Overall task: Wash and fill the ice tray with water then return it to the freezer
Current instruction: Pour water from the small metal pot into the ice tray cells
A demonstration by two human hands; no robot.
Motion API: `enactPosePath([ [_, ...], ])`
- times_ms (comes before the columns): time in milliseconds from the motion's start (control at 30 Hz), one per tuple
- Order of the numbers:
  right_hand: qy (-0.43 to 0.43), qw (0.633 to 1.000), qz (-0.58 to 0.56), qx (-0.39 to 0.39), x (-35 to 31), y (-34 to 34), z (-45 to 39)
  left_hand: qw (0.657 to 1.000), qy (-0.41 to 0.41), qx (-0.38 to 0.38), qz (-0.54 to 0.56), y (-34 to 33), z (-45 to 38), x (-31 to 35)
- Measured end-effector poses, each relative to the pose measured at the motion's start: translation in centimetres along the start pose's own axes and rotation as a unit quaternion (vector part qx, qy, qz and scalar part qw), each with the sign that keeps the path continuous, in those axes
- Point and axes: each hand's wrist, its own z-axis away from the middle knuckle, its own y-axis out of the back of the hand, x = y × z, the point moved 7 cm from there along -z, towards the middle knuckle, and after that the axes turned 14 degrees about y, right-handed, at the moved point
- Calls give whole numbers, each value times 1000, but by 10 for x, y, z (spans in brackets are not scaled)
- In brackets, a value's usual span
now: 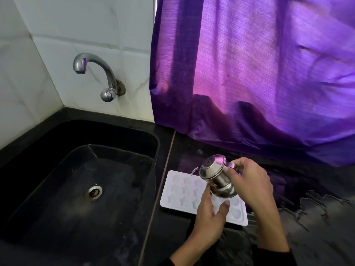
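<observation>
1. One white ice tray (184,191) lies flat on the black worktop (172,237), just right of the sink (80,189). Its moulded cavities are shaped, some like stars and some like hearts.
2. Held above the tray's middle is a small steel jug (216,176), tilted over to the left with its lid on. A thin thread of water (194,170) leaves the spout towards the tray's far cavities.
3. Right hand (249,183): fingers curled round the jug's handle side, holding it up from the right.
4. Left hand (209,214): fingers loosely spread, fingertips touching the underside of the jug; thumb extended over the tray's near edge. It steadies the jug and does not clamp it.
5. Both wrists end in dark sleeves (272,256) at the lower edge of view.
6. Sink: black, wet-looking, with a round metal drain (93,191) in its floor.
7. Wall tap (96,73): chrome, curved spout, mounted on white tiles (57,25) above the sink. No stream shows from it.
8. Purple curtain (259,64) hangs behind the worktop; its hem rests on the surface beyond the tray.
9. Pooled water (317,212) spreads over the worktop at right.
</observation>
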Motion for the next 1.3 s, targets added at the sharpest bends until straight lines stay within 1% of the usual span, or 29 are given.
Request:
enactPosePath([
  [133, -3, 1000, -11, -6, 3, -2, 1, 1000, 8, 0, 7, 0, -1, -3],
  [333, -19, 996, -85, 13, 14, -1, 3, 1000, 6, 14, 22, 3, 2, -3],
  [467, -13, 992, -119, 27, 14, -1, 3, 999, -2, 26, 26, 8, 2, 2],
  [700, 11, 997, -69, 10, -6, -4, -1, 998, -14, 28, 48, 14, 2, 7],
  [967, 27, 999, -17, -8, -19, -12, -6, 998, 1, 26, 52, 18, 0, 5],
  [1300, 42, 999, 3, -18, -22, -17, -7, 998, 8, 39, 50, 20, -2, 2],
])
